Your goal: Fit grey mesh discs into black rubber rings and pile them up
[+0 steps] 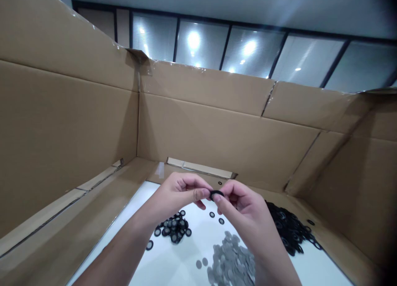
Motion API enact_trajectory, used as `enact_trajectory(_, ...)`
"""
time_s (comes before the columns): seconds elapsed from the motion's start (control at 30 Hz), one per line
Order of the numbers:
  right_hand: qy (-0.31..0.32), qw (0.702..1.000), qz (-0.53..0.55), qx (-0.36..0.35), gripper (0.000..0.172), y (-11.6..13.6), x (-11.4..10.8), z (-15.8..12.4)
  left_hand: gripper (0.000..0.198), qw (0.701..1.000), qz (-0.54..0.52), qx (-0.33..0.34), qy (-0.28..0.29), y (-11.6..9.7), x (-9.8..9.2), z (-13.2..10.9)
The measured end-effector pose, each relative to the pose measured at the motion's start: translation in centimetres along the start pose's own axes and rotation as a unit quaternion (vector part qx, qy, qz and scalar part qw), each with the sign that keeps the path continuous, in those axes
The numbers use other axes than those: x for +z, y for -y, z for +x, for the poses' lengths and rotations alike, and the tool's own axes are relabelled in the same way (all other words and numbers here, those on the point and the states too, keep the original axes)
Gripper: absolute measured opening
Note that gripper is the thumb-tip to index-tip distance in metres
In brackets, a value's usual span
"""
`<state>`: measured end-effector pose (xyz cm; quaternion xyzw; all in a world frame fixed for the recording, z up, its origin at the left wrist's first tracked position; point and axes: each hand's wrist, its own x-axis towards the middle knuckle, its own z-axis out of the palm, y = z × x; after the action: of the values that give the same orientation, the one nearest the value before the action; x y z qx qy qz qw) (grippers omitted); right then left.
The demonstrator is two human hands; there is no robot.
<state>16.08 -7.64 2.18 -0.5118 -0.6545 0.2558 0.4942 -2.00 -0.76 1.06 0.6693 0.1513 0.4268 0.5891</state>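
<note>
Both left hand point(178, 193) and right hand point(240, 205) pinch a black rubber ring point(216, 193); a slipped grip could drop it among the grey discs point(231, 261).

The head-worn camera faces forward and down, close above the left hand point(178, 193) and right hand point(245, 207), toward a far brown cardboard wall point(217, 130).

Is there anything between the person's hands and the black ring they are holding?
Nothing visible stands in the way. The left hand and the right hand both touch the black ring directly, one from each side.
</note>
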Motion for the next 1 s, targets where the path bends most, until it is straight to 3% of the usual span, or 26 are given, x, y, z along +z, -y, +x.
enact_trajectory(0.4, -0.058, 0.998, -0.024, -0.024, 0.028, -0.1, 0.6, -0.1, 0.017, 0.999, 0.018, 0.001, -0.04, 0.2, 1.0, -0.4)
enact_trajectory(0.7, -0.073, 0.996, -0.052, -0.002, 0.029, 0.1, 0.4, -0.2, 0.013, 0.979, 0.117, 0.031, -0.163, 0.8, 4.2, -1.0)
enact_trajectory(0.9, -0.078, 0.995, -0.061, -0.018, 0.03, 0.6, 0.2, -0.7, 0.007, 0.961, 0.193, 0.112, -0.163, 0.8, 4.0, -1.3)
enact_trajectory(1.0, -0.055, 0.997, -0.046, -0.016, 0.028, 0.5, -0.2, -0.6, 0.01, 0.966, 0.204, 0.08, -0.137, 0.2, 3.4, -1.1)
